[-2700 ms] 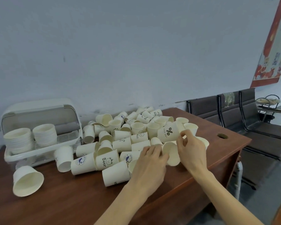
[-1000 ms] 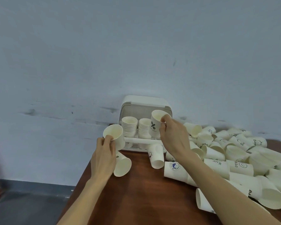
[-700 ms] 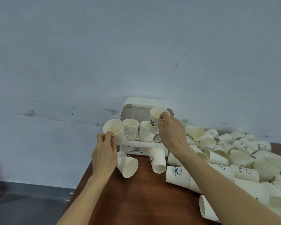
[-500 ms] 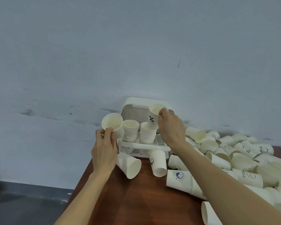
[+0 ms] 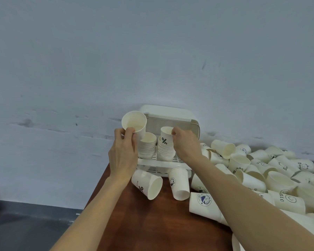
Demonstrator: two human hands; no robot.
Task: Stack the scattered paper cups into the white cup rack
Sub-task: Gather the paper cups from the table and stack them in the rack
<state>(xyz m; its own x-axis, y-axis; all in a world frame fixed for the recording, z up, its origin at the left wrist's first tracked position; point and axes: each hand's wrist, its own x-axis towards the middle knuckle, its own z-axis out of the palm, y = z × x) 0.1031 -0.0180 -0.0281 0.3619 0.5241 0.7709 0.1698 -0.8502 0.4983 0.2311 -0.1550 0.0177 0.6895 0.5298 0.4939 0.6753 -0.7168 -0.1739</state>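
Note:
The white cup rack [image 5: 168,111] stands against the wall with two stacks of cups inside. My right hand [image 5: 186,143] grips the rim of a cup with a % mark [image 5: 165,136], which sits partly down in the right stack [image 5: 166,150]. My left hand [image 5: 123,153] holds a plain cup [image 5: 134,122] tilted toward me, just above and left of the left stack [image 5: 147,146]. Several loose cups [image 5: 257,171] lie scattered on the brown table [image 5: 152,220] to the right.
Two cups [image 5: 147,183] [image 5: 179,182] lie on their sides just in front of the rack. The table's left edge runs close beside my left forearm, with grey floor [image 5: 25,229] below. The pale wall stands right behind the rack.
My right hand has lowered the % cup from above the rack into the top of the right stack. My left hand has lifted its plain cup slightly, still beside the left stack.

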